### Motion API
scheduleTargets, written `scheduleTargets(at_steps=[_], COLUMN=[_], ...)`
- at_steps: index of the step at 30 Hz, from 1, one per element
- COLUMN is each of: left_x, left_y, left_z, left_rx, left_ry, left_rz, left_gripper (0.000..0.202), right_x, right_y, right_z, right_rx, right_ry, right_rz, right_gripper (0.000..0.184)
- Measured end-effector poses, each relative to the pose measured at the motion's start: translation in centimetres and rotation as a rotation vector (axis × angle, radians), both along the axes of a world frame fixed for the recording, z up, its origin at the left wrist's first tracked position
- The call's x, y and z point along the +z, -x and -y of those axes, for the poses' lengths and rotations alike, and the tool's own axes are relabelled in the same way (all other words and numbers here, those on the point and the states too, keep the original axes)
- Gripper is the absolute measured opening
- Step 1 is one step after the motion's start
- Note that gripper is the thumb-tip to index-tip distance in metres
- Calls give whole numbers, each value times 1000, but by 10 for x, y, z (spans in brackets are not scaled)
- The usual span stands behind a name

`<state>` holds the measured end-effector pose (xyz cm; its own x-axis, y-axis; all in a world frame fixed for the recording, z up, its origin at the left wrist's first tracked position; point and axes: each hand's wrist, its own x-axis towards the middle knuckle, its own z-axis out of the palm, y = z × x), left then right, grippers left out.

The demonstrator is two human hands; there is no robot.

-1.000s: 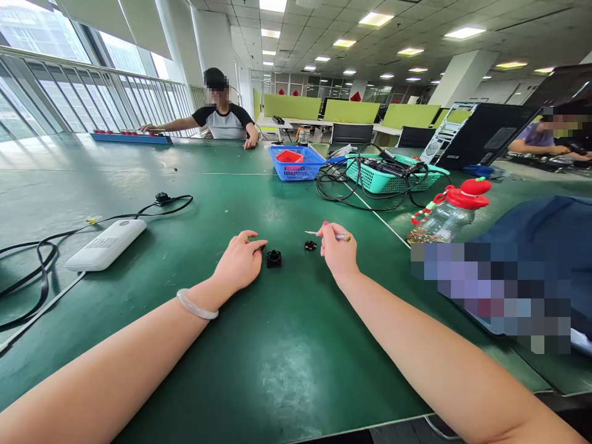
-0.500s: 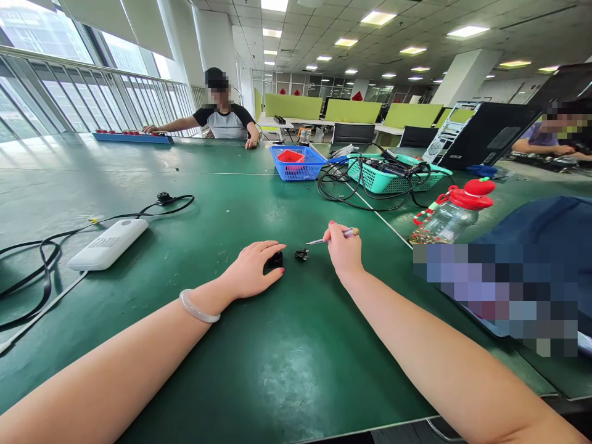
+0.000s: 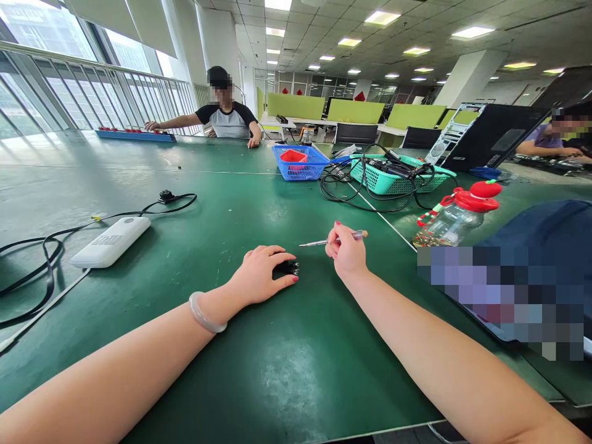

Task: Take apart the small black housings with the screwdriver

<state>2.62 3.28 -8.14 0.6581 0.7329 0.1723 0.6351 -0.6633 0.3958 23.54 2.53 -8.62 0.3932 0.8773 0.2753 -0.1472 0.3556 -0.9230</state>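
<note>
My left hand (image 3: 263, 276) is closed around a small black plastic piece (image 3: 283, 269) on the table, thumb on the near side and fingers over the far side. At the piece's right end, a smaller black part with shiny metal bits (image 3: 295, 268) shows between my fingertips. Whether the two are joined I cannot tell. My right hand (image 3: 348, 250) grips a slim screwdriver (image 3: 314, 243) by its clear handle. Its thin shaft points left, with the tip just above and right of the black pieces, apart from them.
A white power bank-like block (image 3: 111, 242) with cables lies left on the green table (image 3: 222, 382). Farther off stand a blue basket (image 3: 300, 171), a teal basket (image 3: 383, 182) with tangled cables and a red-lidded jar (image 3: 456, 219). Dark blue fabric (image 3: 546, 240) lies right. Another person (image 3: 231, 123) sits opposite.
My left hand has moved right and slightly nearer, bringing the black piece to the smaller metal-bearing part. My right hand still holds the screwdriver, its tip slightly farther left.
</note>
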Motion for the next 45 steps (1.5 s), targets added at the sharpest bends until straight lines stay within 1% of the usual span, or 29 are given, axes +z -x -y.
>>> scheduleTargets(at_steps=[3, 7, 10, 13, 16, 18, 20, 23, 25, 27, 29, 32, 36, 41, 43, 45], left_x=[0, 2, 4, 5, 7, 7, 7, 8, 11, 15, 16, 13, 8, 13, 15, 17], left_y=[-11, -22, -21, -9, 18, 46, 82, 143, 181, 213, 235, 248, 244, 236, 239, 246], left_z=[14, 33, 44, 55, 66, 68, 65, 53, 45, 42, 42, 46, 49, 47, 46, 44], left_rx=[9, -3, -20, -36, -28, 17, 102, 245, 309, 362, 382, 372, 405, 431, 442, 504], left_ry=[-12, -31, -26, -22, -7, -6, -20, -37, -41, -105, -141, -123, -107, -141, -142, -97], left_rz=[-7, -60, -80, -89, -110, -132, -167, -224, -270, -277, -274, -219, -166, -133, -129, -147], left_gripper=[44, 35, 31, 30, 29, 30, 32, 36, 37, 37, 33, 29, 29, 29, 32, 41], right_x=[-6, -9, -7, -4, -3, -3, -2, -2, -2, -2, -2, -2, -3, -5, -5, -5], right_y=[-7, -4, -1, 0, -2, -2, -2, 0, 1, 1, 1, 0, 0, 0, 0, -1], right_z=[-9, -11, -7, -2, 1, 2, 2, 1, 0, 0, 0, 0, 0, -1, -1, -1], right_rx=[-69, -66, -47, -44, -53, -52, -47, -35, -26, -19, -16, -12, -7, 1, -6, -2], right_ry=[27, 34, 32, 34, 36, 33, 32, 37, 40, 40, 40, 43, 39, 27, 31, 39], right_rz=[-11, 1, -9, -32, -16, -2, -1, -1, -2, -10, -27, -47, -51, -41, -28, -14], right_gripper=[42, 42, 42, 41, 41, 42, 42, 42, 43, 42, 42, 43, 43, 44, 45, 46])
